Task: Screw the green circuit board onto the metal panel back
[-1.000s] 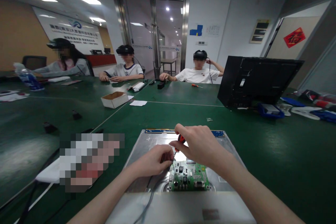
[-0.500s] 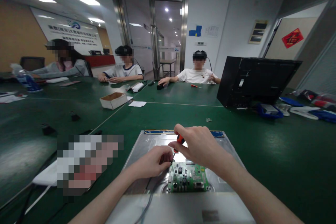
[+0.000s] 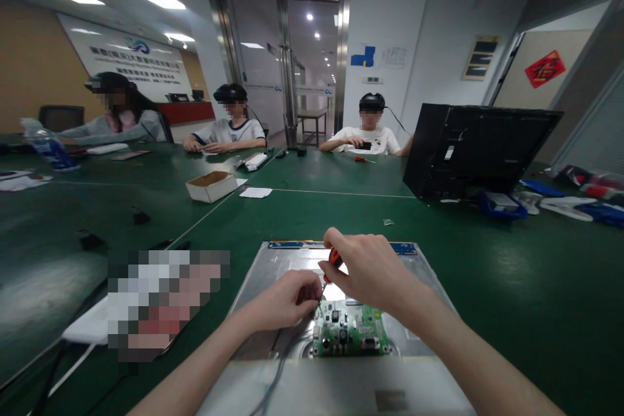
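A silver metal panel lies flat on the green table in front of me, with a green circuit board mounted near its middle. My right hand is closed around the red-and-black handle of a screwdriver, whose thin shaft points down to the board's top left corner. My left hand is pinched at the screwdriver's tip, right beside that corner. A grey cable runs from the board toward me.
A black monitor stands at the right with blue and white items behind it. A small open cardboard box and papers lie at centre left. Three other people sit along the far side of the table. A blurred patch covers something at my left.
My hands stay on the screwdriver and board with only a slight shift. The person at the far centre has drawn both hands in toward the chest and holds a small dark object.
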`<action>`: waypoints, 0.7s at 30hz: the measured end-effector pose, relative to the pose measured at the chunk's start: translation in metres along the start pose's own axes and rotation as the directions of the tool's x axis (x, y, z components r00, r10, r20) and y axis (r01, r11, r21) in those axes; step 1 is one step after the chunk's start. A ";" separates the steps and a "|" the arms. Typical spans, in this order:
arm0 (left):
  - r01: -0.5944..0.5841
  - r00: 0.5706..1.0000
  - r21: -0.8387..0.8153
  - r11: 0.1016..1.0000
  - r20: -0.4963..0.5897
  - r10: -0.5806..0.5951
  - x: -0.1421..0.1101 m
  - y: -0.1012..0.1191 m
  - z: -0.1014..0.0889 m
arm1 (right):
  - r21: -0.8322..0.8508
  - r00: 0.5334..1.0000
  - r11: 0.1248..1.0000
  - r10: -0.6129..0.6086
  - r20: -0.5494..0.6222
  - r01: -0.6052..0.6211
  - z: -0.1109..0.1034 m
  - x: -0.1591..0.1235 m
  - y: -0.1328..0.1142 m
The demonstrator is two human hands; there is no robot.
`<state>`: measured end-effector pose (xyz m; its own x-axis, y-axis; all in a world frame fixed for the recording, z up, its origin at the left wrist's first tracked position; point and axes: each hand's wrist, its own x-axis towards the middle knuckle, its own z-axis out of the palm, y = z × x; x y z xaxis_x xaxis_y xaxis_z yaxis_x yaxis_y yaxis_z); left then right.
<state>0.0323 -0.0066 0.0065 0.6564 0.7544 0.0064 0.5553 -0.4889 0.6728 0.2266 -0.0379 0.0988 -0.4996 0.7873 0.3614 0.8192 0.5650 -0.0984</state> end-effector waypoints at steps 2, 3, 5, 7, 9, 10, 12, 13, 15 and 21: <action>-0.011 1.000 -0.005 1.000 0.003 0.011 0.001 -0.003 0.001 | 0.017 1.000 1.000 0.000 -0.004 0.000 0.000 0.000 -0.001; -0.017 1.000 -0.007 1.000 0.005 0.017 0.001 -0.005 0.002 | 0.025 1.000 1.000 -0.005 -0.004 0.005 0.000 0.000 -0.001; -0.027 1.000 -0.005 1.000 0.004 0.027 0.001 -0.006 0.003 | 0.032 1.000 0.999 -0.017 -0.007 0.017 -0.001 -0.001 -0.002; -0.032 0.999 0.010 0.999 -0.009 0.032 0.000 -0.005 0.002 | 0.029 1.000 0.999 -0.025 -0.009 0.025 -0.002 0.000 -0.002; -0.036 0.999 0.030 0.999 -0.021 0.037 -0.001 -0.001 0.001 | 0.019 1.000 1.000 -0.020 -0.001 0.020 -0.002 0.000 -0.002; -0.039 0.999 0.038 0.998 -0.023 0.040 -0.001 0.001 0.000 | 0.013 1.000 1.000 -0.014 0.008 0.014 -0.002 0.000 -0.002; -0.043 0.999 0.047 0.998 -0.018 0.044 -0.002 0.004 -0.001 | 0.003 1.000 1.000 -0.007 0.019 0.007 -0.002 0.000 -0.002; -0.044 0.999 0.047 0.998 -0.016 0.044 -0.002 0.004 -0.001 | 0.002 1.000 1.000 -0.008 0.017 0.008 -0.002 0.000 -0.002; -0.046 0.999 0.041 0.998 -0.015 0.047 -0.002 0.002 -0.001 | 0.014 1.000 1.000 -0.019 0.000 0.019 -0.001 0.000 -0.002; -0.049 0.998 0.057 0.997 -0.031 0.051 -0.002 0.001 -0.001 | 0.014 0.999 0.999 -0.035 -0.011 0.035 -0.001 -0.001 -0.001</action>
<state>0.0314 -0.0083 0.0082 0.6678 0.7416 0.0639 0.5504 -0.5498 0.6282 0.2271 -0.0395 0.0995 -0.5247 0.7643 0.3749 0.7972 0.5956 -0.0987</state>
